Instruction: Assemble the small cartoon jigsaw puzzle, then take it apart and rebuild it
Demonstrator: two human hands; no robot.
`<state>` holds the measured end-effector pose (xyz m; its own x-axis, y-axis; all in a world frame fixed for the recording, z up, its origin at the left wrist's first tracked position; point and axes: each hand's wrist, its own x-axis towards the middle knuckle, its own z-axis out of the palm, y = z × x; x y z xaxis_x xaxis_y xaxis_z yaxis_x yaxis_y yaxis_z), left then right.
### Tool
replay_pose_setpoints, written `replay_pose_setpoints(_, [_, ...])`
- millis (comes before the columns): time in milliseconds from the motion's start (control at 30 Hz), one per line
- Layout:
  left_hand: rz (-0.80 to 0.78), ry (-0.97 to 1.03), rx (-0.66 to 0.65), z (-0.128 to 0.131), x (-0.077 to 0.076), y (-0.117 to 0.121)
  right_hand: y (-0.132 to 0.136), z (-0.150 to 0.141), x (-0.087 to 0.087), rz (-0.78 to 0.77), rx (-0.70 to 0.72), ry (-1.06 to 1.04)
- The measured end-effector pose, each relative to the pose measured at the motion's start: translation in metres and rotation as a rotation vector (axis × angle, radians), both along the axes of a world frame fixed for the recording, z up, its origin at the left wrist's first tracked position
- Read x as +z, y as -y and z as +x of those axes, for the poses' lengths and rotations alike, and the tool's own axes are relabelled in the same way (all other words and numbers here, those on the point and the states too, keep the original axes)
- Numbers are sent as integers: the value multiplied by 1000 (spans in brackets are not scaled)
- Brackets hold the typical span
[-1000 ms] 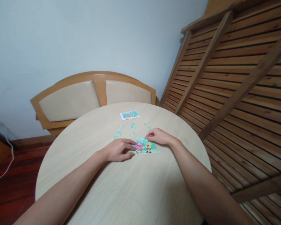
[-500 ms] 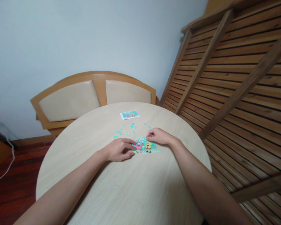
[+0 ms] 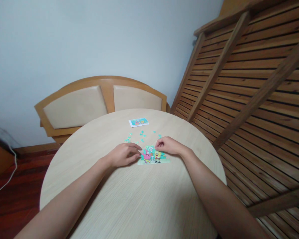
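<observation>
A partly assembled jigsaw puzzle (image 3: pixel 152 156) with cartoon figures on a turquoise ground lies flat on the round table (image 3: pixel 129 196). At its left edge my left hand (image 3: pixel 123 155) rests palm down, fingers stretched out and a little apart, holding nothing. My right hand (image 3: pixel 167 145) is over the puzzle's upper right edge, thumb and fingers pinched together. Whatever may be between those fingertips is hidden. Loose turquoise puzzle pieces (image 3: pixel 142 133) are scattered beyond the puzzle, some close to the left fingers and one near the right knuckles.
A folded picture sheet (image 3: pixel 139 122) with similar figures lies towards the table's far side. Behind the table stands a padded wooden headboard (image 3: pixel 74 106) against the wall. Slatted wooden boards (image 3: pixel 239 83) lean along the right. A white cable (image 3: pixel 15 162) hangs at the left.
My left hand has drawn back off the puzzle to the left and slightly up, uncovering its left part. My right hand stays pinched at about the same place.
</observation>
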<state>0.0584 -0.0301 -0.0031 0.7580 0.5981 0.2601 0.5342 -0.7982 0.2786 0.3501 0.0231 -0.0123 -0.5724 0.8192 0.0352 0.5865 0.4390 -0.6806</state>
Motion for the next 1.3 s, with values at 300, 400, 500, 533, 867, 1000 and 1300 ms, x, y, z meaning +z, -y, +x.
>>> replay_pose_setpoints(300, [80,64,258,-43,-10,-26,1,-6,0,33,26,-7])
replay_pose_setpoints(400, [63,-2,177,-41,-13,-24,1,-9,-1,57,27,0])
replay_pose_setpoints(500, [37,-70,175,-41,-18,-24,1,-12,-2,128,35,7])
replay_pose_setpoints(533, [30,-84,193,-42,-20,-25,1,-13,-2,155,41,8])
replay_pose_setpoints(867, [-2,-7,317,-68,-30,-43,-1,-12,-4,294,1,25])
replay_pose_setpoints(1000, [-14,33,360,-72,-36,-47,-13,1,-16,409,-144,73])
replay_pose_setpoints(1300, [48,-21,300,-59,-37,-43,-27,16,-34,385,-250,264])
